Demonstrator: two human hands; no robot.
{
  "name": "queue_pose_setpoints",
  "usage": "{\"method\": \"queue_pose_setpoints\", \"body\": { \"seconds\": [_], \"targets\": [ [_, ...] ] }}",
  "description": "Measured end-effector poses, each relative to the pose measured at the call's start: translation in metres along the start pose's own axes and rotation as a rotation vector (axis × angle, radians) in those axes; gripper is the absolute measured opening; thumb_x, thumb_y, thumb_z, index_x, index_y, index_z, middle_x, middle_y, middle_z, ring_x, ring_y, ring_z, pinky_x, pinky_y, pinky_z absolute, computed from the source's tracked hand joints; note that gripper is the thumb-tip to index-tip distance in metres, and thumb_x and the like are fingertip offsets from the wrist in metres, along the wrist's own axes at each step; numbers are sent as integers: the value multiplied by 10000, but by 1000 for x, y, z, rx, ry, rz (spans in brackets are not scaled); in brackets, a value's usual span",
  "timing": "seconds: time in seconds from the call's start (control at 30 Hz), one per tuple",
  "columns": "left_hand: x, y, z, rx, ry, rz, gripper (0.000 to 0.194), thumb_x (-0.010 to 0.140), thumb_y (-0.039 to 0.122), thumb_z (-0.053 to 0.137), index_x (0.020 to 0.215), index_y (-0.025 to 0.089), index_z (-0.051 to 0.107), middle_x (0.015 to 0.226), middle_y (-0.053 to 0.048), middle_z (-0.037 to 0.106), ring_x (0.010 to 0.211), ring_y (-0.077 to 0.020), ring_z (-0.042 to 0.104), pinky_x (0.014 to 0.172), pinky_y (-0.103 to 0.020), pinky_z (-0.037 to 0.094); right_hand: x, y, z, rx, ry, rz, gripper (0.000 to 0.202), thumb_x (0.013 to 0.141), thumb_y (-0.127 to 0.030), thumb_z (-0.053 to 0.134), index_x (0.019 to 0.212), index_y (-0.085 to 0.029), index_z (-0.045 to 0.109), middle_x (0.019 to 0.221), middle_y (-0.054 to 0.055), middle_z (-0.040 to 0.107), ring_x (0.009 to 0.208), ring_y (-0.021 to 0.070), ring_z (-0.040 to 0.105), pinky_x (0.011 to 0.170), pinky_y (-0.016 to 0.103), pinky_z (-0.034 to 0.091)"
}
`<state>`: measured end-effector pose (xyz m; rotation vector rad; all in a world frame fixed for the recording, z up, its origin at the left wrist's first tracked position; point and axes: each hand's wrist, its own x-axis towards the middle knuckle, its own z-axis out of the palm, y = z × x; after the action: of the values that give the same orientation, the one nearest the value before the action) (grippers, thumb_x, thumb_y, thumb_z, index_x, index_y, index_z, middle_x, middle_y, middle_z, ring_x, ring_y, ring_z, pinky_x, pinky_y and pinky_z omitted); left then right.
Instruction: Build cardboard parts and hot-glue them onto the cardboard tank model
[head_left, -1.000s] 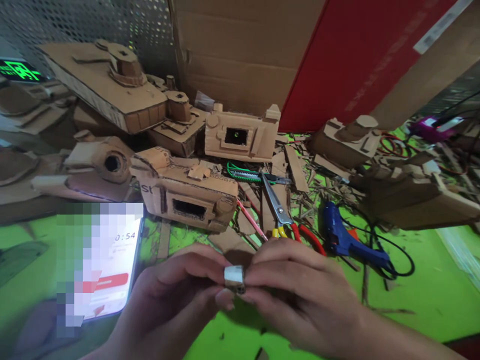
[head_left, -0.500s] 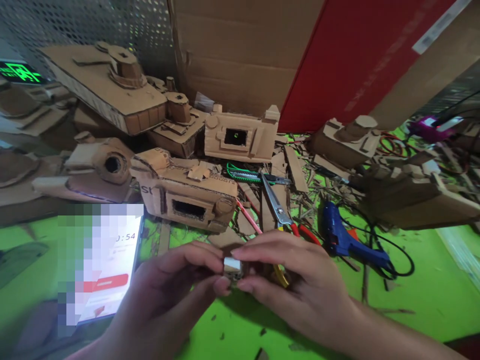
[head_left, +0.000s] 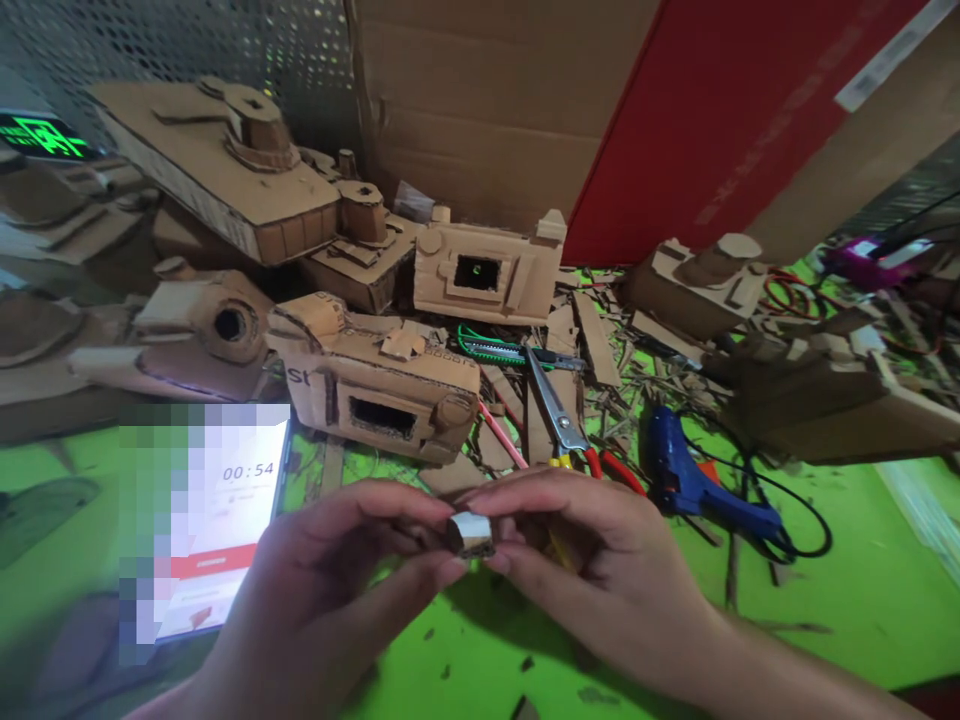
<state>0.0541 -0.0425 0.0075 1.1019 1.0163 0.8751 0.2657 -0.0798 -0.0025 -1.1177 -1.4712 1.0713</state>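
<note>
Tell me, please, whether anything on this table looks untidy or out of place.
Yes: cardboard scraps lie strewn over the table beyond the right hand, around the scissors and cutter, which looks untidy.

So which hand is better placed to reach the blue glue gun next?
Probably the right hand: the blue glue gun lies beyond it on its own side, while the left hand is farther off. Both hands hold the small cardboard piece, so the left would have to hold it alone.

The person's left hand (head_left: 337, 560), lower left of centre, is bare. The right hand (head_left: 615, 550) and right forearm (head_left: 787, 655), lower right, are bare too.
</note>
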Motion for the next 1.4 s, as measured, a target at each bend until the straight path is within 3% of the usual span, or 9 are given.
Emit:
{"method": "queue_pose_setpoints", "body": {
  "seconds": [0.17,0.27,0.37,0.53,0.63,0.83,1.0,1.23,1.4],
  "targets": [
    [2,5,0,-22,-26,-25,205,738,157,961,860,309,898,719,19,857,654,-140,788,639,-143,627,4,-1,-8,-193,-48,-180,357,936,-91,789,1274,-205,787,1123,58,865,921,156,817,799,251,682],
    [3,7,-8,-74,-38,-80,127,810,270,961,904,319,891,797,10,888,707,-145,816,673,-147,635,6,-3,-20,-363,22,-196,379,972,-129,766,1345,-194,751,1117,49,850,879,138,790,820,253,664],
    [5,5,-20,-115,-39,-139,147,836,384,951,952,330,879,830,10,895,722,-151,832,655,-134,632,7,-1,-29,-527,49,-214,270,1019,-110,684,1265,-184,764,1125,66,842,991,172,779,908,312,646],
    [7,1,-30,-95,-13,-152,200,805,413,970,952,328,865,845,21,890,754,-178,853,697,-153,659,5,9,-26,-756,-222,-271,209,1062,-250,704,1228,-135,757,1087,111,837,928,259,759,851,450,640],
    [7,4,-30,-54,12,-111,217,778,403,989,939,323,867,824,22,889,744,-179,859,699,-152,668,5,12,-21,-819,-305,-282,240,1066,-279,689,1225,-113,761,1073,131,834,941,311,746,833,501,628],
    [8,12,-26,46,92,-115,191,774,402,984,903,323,867,852,29,893,783,-206,874,714,-196,704,2,10,-17,-807,-383,-316,237,1089,-258,669,1285,-148,743,1212,88,817,1046,284,706,919,464,603],
    [10,12,-23,227,116,-89,215,766,428,975,916,321,865,903,10,907,782,-231,876,659,-211,711,-4,8,-11,-885,-546,-355,323,1110,-190,609,1425,-162,670,1354,95,749,1176,295,654,982,460,573],
    [10,9,-23,173,105,-90,188,773,376,977,911,328,859,884,13,908,732,-192,862,611,-156,668,-6,12,-5,-912,-528,-356,212,1086,-173,640,1287,-181,706,1206,69,750,1106,289,650,929,481,518],
    [11,5,-29,186,65,-105,207,775,394,975,933,330,858,885,-3,907,722,-198,858,598,-166,664,-9,17,4,-939,-435,-369,136,1061,-220,697,1191,-183,716,1124,63,769,1055,288,654,906,511,471]
  ]
}}
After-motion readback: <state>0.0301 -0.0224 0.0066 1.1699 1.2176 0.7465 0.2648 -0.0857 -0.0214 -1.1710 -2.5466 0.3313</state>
